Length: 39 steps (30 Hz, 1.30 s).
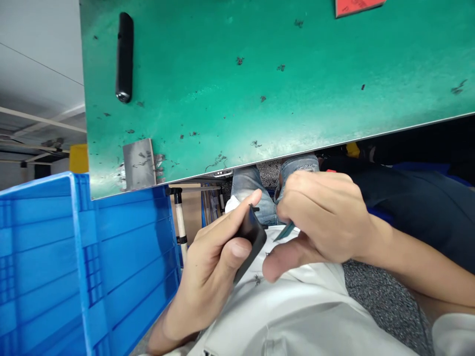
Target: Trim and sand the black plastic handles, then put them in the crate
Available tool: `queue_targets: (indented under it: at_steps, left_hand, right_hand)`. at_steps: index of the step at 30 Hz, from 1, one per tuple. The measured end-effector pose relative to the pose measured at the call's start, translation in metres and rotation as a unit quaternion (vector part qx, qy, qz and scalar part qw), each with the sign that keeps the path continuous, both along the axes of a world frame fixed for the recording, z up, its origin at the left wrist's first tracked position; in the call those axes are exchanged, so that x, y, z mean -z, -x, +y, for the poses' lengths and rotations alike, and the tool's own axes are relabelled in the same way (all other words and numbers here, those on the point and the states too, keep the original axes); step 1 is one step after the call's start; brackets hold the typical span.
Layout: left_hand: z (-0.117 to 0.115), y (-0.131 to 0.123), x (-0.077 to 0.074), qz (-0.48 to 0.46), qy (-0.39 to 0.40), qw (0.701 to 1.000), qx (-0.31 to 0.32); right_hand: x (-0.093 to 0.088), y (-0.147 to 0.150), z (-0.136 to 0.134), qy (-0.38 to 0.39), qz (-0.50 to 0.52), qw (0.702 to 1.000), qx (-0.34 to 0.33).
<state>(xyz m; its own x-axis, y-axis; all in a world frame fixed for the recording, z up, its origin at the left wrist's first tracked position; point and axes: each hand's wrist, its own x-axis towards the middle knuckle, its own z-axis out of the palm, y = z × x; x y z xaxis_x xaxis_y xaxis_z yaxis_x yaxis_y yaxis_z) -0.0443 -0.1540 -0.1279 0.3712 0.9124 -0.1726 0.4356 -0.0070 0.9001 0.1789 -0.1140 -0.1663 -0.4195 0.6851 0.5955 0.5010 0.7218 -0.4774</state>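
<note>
My left hand (217,262) is wrapped round a black plastic part (252,237), with the thumb on its face and a finger along its edge. Two small dark nubs stick out from the part's side towards my right hand. Closed on a thin, flat, dark-green blade (285,231), my right hand (326,217) keeps the tip a little apart from the part. Its grip hides the rest of the blade. Both hands are over my lap, below the table's front edge. A similar long black part (125,57) lies on the table at the upper left.
Black shavings (240,61) are scattered over the green table (208,113). A grey block (139,165) is near its left front corner, and a red piece (358,6) at the far edge. Blue crates (122,257) stand on the left. At right is a person's dark clothing (415,202).
</note>
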Motion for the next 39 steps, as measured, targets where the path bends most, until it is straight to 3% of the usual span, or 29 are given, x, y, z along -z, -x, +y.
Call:
queue_targets:
  at_steps: [6,26,30,39]
  left_hand:
    - [0.003,-0.001,-0.002,-0.006,-0.015,1.000,0.021]
    - [-0.003,0.000,0.002,-0.003,0.026,1.000,-0.017]
    - [-0.001,-0.007,0.001,-0.021,0.039,0.998,-0.049]
    - [0.002,-0.020,-0.007,-0.068,0.093,0.984,-0.136]
  right_hand:
    - [-0.004,-0.002,0.010,-0.006,-0.037,0.999,-0.025]
    - [0.009,0.003,0.001,-0.109,-0.084,0.988,0.073]
    - [0.010,0.003,0.000,-0.118,-0.076,0.987,0.080]
    - [0.003,0.007,0.004,-0.059,-0.015,0.993,0.099]
